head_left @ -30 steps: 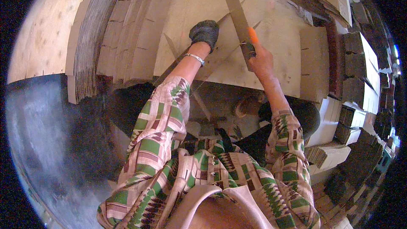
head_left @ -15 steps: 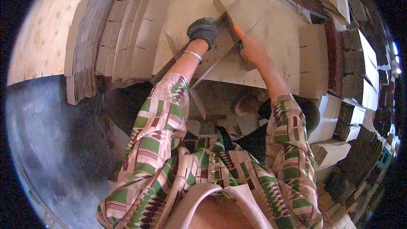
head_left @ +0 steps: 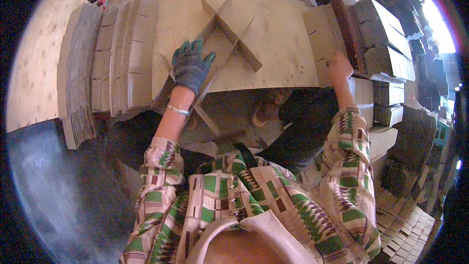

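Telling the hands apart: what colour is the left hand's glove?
The glove looks dark grey with green on the fingers, best seen in the head view.

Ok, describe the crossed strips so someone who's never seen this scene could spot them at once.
Find the pale board across the upper middle of the view, then the gloved left hand over it. The crossed strips reach past that hand, up and to the right. They cut across each other in X shapes, unlike the stacks on either side, whose pieces are packed close.
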A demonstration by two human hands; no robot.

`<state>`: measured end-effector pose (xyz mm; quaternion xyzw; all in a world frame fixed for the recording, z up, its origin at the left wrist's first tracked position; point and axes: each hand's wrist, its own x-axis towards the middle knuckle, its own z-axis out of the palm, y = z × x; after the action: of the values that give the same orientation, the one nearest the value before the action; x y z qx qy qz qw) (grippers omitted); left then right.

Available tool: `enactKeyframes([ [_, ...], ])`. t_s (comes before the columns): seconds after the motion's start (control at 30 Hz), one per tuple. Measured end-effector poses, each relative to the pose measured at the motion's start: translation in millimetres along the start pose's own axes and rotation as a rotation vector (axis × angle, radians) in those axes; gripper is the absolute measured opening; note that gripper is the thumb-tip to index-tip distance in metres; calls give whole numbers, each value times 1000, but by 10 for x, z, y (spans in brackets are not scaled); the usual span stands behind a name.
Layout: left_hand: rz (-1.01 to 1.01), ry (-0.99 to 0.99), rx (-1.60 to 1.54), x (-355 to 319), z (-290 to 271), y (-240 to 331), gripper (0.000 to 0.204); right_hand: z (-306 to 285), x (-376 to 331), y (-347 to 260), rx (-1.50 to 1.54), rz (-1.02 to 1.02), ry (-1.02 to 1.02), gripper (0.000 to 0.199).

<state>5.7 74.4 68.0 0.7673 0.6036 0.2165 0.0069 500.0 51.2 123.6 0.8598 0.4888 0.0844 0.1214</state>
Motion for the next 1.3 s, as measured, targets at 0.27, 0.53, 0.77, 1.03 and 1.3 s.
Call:
enactKeyframes([
  [0.27, 98, -102, 19, -543, -102, 7, 54, -493, -292, -572, 766, -151, 346, 48],
  [0.53, 139, -439, 91, -453, 151, 128, 22, -688, -1697, -2181, 943, -862, 168, 91],
  [0.77, 134, -361, 134, -427, 324, 157, 25, -515, -1644, -2412, 765, -871, 135, 96],
  [1.03, 20, -454, 81, -389, 177, 271, 26, -509, -1712, -2430, 679, -878, 178, 93],
  [1.3, -28, -431, 36, -438, 200, 216, 31, -151, -1680, -2681, 440, -880, -75, 88],
])
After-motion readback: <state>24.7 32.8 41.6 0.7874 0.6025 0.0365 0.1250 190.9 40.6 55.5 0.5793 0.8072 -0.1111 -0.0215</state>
